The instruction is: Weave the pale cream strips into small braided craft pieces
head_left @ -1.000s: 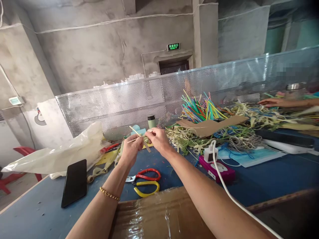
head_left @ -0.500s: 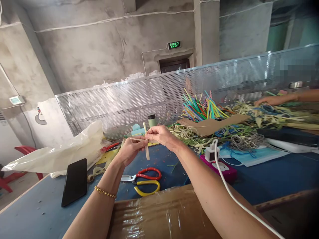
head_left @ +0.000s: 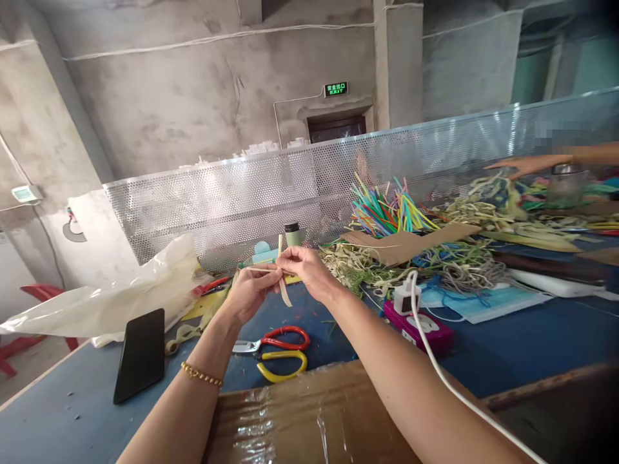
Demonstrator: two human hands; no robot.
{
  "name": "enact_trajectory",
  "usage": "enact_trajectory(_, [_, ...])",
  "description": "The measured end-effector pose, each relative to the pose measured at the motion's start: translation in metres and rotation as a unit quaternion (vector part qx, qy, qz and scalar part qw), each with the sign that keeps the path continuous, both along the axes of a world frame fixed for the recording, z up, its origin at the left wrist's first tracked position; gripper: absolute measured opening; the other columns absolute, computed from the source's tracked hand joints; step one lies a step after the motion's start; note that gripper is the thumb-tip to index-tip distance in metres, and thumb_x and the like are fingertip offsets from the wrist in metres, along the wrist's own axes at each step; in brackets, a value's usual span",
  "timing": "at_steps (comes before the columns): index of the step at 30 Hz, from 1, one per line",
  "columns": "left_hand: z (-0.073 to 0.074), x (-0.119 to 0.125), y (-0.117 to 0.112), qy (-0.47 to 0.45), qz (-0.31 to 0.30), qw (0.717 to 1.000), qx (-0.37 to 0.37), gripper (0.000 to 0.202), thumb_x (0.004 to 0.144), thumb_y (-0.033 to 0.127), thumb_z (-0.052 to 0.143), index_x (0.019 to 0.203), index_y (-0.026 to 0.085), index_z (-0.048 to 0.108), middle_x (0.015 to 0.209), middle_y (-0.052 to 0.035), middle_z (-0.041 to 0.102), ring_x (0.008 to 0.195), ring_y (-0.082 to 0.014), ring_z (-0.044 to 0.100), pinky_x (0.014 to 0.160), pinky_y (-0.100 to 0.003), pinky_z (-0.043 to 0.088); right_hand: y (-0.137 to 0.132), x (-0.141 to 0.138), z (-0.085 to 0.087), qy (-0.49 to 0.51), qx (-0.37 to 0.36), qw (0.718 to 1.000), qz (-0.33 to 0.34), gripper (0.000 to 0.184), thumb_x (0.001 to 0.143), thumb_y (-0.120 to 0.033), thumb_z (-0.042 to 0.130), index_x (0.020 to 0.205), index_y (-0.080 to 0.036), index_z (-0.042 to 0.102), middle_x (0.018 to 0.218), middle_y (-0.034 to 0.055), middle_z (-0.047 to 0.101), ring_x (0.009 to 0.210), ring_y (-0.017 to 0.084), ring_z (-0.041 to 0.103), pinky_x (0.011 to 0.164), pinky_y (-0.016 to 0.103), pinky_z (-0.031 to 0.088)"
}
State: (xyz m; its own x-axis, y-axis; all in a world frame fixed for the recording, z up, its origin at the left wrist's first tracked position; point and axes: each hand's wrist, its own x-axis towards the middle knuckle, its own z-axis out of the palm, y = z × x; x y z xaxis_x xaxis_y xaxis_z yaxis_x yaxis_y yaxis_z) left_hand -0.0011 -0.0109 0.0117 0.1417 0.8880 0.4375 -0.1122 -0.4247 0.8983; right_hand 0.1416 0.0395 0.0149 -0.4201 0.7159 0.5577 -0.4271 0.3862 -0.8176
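Note:
My left hand point(head_left: 252, 291) and my right hand point(head_left: 308, 270) meet above the table, both with fingers pinched. Between them are pale, flat strips of plant-like material that cross each other. One strip point(head_left: 285, 295) stands roughly upright, its lower end curving below the fingertips. Another pale strip lies sideways over my left fingers. The crossing point is partly hidden by my fingertips. Below the hands, scissors point(head_left: 284, 339) with one red and one yellow handle lie on the blue table point(head_left: 333, 338). A taped cardboard box point(head_left: 309, 419) sits under my forearms.
A black phone point(head_left: 140, 356) and clear plastic sheeting point(head_left: 140, 296) lie left. Right are a purple power box point(head_left: 425, 327) with white cable, a blue mask point(head_left: 493, 301), tangled strips point(head_left: 358, 261) and colourful stems point(head_left: 382, 209). A co-worker's hand point(head_left: 536, 164) reaches in at far right.
My hands stay together, with the strips tilted slightly differently and the lower end more curved. The co-worker's hand has lifted from the pile. The view has shifted slightly.

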Motion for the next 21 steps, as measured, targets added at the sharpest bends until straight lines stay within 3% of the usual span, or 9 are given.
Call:
enact_trajectory(6, [-0.001, 0.000, 0.002, -0.011, 0.018, 1.000, 0.012, 0.016, 0.070, 0.025, 0.079, 0.076, 0.011, 0.074, 0.073, -0.0053, 0.063, 0.060, -0.0102, 0.052, 0.057, -0.025, 0.040, -0.002, -0.011, -0.004, 0.036, -0.037, 0.998, -0.025, 0.024, 0.066, -0.035, 0.075, 0.070, -0.020, 0.057, 0.059, -0.0026, 0.059, 0.048, 0.012, 0.052, 0.049, 0.028, 0.044])
enact_trajectory(10, [-0.001, -0.002, 0.002, 0.018, 0.016, 1.000, -0.005, 0.019, 0.073, 0.029, 0.077, 0.079, 0.011, 0.073, 0.071, -0.0041, 0.061, 0.059, -0.0091, 0.048, 0.055, -0.025, 0.037, 0.002, -0.009, -0.004, 0.028, -0.031, 0.998, -0.049, 0.024, 0.065, -0.034, 0.076, 0.069, -0.018, 0.059, 0.064, -0.0015, 0.060, 0.057, 0.012, 0.054, 0.059, 0.029, 0.046])
enact_trajectory(14, [-0.001, -0.001, 0.004, 0.044, 0.074, 0.996, 0.009, 0.017, 0.072, 0.027, 0.075, 0.078, 0.012, 0.069, 0.058, 0.0012, 0.052, 0.052, -0.0078, 0.040, 0.050, -0.024, 0.029, 0.002, -0.006, -0.002, 0.017, -0.028, 0.998, -0.061, 0.021, 0.062, -0.031, 0.077, 0.067, -0.017, 0.061, 0.066, -0.0014, 0.062, 0.065, 0.012, 0.056, 0.069, 0.029, 0.047])
enact_trajectory(17, [-0.002, 0.004, 0.004, 0.068, 0.124, 0.989, 0.037, 0.012, 0.072, 0.025, 0.070, 0.071, 0.014, 0.065, 0.057, 0.0018, 0.051, 0.052, -0.0083, 0.040, 0.050, -0.024, 0.029, 0.001, -0.007, -0.001, 0.012, -0.038, 0.997, -0.065, 0.019, 0.061, -0.029, 0.076, 0.065, -0.017, 0.062, 0.065, -0.0007, 0.062, 0.064, 0.012, 0.055, 0.065, 0.028, 0.046])
enact_trajectory(21, [-0.003, 0.012, 0.001, 0.100, 0.156, 0.981, 0.049, 0.020, 0.077, 0.025, 0.058, 0.059, 0.017, 0.054, 0.052, 0.0028, 0.046, 0.050, -0.0085, 0.035, 0.048, -0.024, 0.025, -0.001, -0.010, -0.002, 0.008, -0.050, 0.995, -0.087, 0.019, 0.062, -0.029, 0.075, 0.066, -0.016, 0.061, 0.062, 0.0003, 0.062, 0.058, 0.011, 0.054, 0.057, 0.026, 0.043])
